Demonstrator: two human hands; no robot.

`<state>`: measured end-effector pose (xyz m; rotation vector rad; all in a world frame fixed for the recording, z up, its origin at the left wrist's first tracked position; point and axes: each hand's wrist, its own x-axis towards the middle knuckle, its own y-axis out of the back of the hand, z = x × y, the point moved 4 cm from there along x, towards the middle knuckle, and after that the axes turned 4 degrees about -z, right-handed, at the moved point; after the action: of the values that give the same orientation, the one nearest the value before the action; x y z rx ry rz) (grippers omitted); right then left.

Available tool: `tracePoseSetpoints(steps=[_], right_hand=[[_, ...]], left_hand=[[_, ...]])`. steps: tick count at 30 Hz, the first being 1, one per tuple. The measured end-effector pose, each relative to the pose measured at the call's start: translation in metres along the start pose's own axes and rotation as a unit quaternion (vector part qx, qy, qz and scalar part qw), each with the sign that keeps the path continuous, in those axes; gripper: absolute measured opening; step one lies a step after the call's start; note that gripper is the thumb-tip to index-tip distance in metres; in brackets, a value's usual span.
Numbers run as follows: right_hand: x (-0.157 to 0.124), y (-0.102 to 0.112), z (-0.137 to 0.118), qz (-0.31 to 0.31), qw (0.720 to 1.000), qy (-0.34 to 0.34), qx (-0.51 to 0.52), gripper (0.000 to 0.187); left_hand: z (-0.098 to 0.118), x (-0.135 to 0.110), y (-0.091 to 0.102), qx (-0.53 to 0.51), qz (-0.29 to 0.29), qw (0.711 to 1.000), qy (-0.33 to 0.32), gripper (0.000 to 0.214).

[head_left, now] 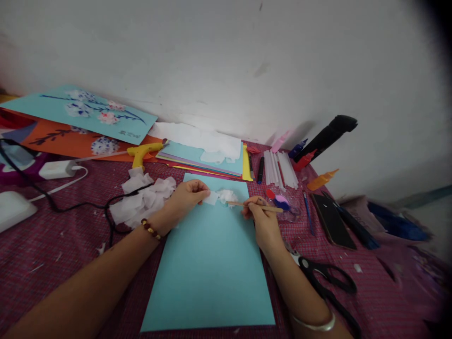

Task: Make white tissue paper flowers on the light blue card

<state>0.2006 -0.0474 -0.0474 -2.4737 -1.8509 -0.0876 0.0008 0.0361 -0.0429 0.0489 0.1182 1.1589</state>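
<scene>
Our left hand is pinching paper, the tuft lying just rightward. Our right hand is gripping a leftward-pointing stick.

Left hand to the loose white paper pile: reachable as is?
Likely yes: the loose white paper pile lies right beside the left hand, mostly uncovered. A black cable runs along it, though, and that hand pinches a white piece.

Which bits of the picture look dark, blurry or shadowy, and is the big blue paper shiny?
In the head view, the top right corner is black; in that view the plastic bag looks smeary; there, a soft shadow marks the wall behind the blue bottle; and the blue paper shows no bright glare.
</scene>
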Motion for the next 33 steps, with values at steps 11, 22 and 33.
tracePoseSetpoints(steps=[11,22,33], right_hand=[[0.001,-0.006,-0.001,-0.029,0.999,0.017,-0.025,0.010],[0.003,-0.007,0.002,-0.009,1.000,0.012,-0.025,0.011],[0.006,-0.007,0.001,-0.005,0.999,0.003,-0.036,0.016]], left_hand=[[0.007,-0.007,-0.005,0.017,-0.011,1.000,0.020,0.016],[0.011,-0.001,-0.004,0.144,-0.102,0.982,0.067,0.008],[0.006,0.020,-0.033,0.138,-0.112,0.984,0.008,0.012]])
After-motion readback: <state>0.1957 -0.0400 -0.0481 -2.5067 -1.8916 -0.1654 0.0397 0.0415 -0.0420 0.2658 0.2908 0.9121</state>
